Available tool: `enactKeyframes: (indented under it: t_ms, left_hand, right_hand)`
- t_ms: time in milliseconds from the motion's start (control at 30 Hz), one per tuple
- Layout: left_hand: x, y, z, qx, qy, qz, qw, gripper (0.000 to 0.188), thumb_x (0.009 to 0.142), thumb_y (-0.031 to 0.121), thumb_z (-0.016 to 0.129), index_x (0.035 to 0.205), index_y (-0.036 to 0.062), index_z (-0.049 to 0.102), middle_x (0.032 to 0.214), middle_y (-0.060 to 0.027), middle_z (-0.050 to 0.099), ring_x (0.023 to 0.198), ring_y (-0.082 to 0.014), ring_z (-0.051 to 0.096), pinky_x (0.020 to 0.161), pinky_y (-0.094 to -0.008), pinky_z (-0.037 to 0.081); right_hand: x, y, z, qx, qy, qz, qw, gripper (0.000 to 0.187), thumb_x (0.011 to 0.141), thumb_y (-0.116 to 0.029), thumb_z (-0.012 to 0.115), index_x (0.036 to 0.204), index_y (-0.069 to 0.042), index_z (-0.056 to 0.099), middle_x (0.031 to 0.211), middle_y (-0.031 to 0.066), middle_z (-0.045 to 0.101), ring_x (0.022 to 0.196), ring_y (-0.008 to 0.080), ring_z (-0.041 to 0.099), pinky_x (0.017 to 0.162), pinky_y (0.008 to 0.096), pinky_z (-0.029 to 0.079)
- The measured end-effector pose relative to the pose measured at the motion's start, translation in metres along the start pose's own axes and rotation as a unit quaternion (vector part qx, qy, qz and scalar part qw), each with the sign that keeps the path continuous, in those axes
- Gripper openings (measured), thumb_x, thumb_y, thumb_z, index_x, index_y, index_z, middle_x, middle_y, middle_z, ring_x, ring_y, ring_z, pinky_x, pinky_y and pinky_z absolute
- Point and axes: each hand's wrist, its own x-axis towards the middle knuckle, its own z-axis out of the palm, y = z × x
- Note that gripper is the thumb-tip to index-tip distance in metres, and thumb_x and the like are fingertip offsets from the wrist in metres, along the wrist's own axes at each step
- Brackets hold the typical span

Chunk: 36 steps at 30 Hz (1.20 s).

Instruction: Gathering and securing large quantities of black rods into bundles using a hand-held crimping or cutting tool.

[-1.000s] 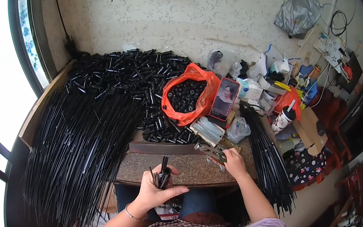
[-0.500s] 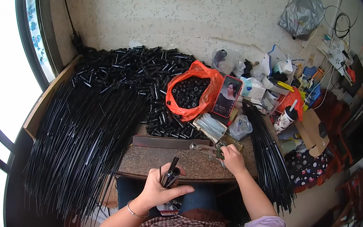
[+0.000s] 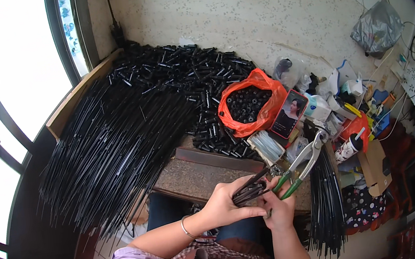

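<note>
A bundle of thin black rods, like umbrella ribs point(image 3: 248, 193), is clasped in my left hand point(image 3: 221, 209), with the thumb stretched along its lower side. My right hand point(image 3: 281, 210) is closed around the green handles of a pair of pliers point(image 3: 293, 187). Their silver jaws point up and away to the right, over the table's right side. Both hands are close together at the table's front edge, and the fingers partly overlap in view. Whether the rods touch the pliers' handles cannot be made out.
Long black rods point(image 3: 110, 153) cover the left side. Behind lie many short black tubes point(image 3: 156, 68). A red plastic bag point(image 3: 228, 124) holds black notched pieces. Beside it stand a phone point(image 3: 288, 114) and a box of pale sticks point(image 3: 267, 146). More rods point(image 3: 325, 203) hang at right, near a cup point(image 3: 347, 148).
My right hand has lifted the pliers off the table and brought them beside my left hand. The bundle in my left hand has tilted to the right. The whole view has shifted.
</note>
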Motion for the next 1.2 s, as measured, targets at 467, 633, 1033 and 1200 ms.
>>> enactKeyframes:
  t_ms: [467, 633, 1033, 1200]
  left_hand:
    - [-0.029, 0.019, -0.009, -0.018, 0.016, -0.028, 0.999, 0.069, 0.061, 0.023, 0.083, 0.115, -0.0053, 0.05, 0.089, -0.0054, 0.064, 0.081, -0.0054, 0.055, 0.076, -0.0233, 0.046]
    - [-0.029, 0.023, -0.011, -0.013, 0.002, -0.049, 0.999, 0.073, 0.06, 0.026, 0.084, 0.118, -0.003, 0.049, 0.082, -0.0019, 0.063, 0.074, -0.0034, 0.054, 0.072, -0.0219, 0.046]
    - [-0.037, 0.007, -0.007, 0.053, 0.047, -0.017, 0.997, 0.082, 0.059, 0.037, 0.082, 0.121, -0.0016, 0.046, 0.088, -0.0063, 0.063, 0.078, -0.0092, 0.058, 0.076, -0.0263, 0.046]
    - [-0.03, 0.012, -0.015, -0.165, -0.052, -0.062, 0.983, 0.078, 0.06, 0.019, 0.084, 0.123, -0.0042, 0.045, 0.093, -0.0041, 0.06, 0.082, -0.0088, 0.054, 0.075, -0.0237, 0.043]
  right_hand:
    - [-0.037, 0.016, 0.038, -0.062, -0.065, -0.085, 0.992, 0.024, 0.075, 0.005, 0.064, 0.091, -0.001, 0.048, 0.083, 0.0066, 0.055, 0.076, 0.0127, 0.056, 0.071, 0.0233, 0.045]
    - [-0.038, 0.009, 0.039, -0.199, -0.117, -0.182, 0.956, 0.026, 0.075, 0.005, 0.063, 0.093, -0.002, 0.045, 0.083, 0.0067, 0.055, 0.077, 0.0151, 0.055, 0.069, 0.0268, 0.046]
    - [-0.037, 0.042, 0.039, -0.283, -0.071, -0.402, 0.868, 0.028, 0.076, 0.007, 0.058, 0.097, -0.003, 0.043, 0.089, 0.0113, 0.053, 0.077, 0.0208, 0.054, 0.07, 0.0315, 0.046]
    - [-0.026, 0.029, 0.047, -0.138, -0.072, -0.256, 0.954, 0.036, 0.073, -0.003, 0.071, 0.097, -0.002, 0.045, 0.081, 0.0051, 0.052, 0.072, 0.0129, 0.054, 0.061, 0.0258, 0.046]
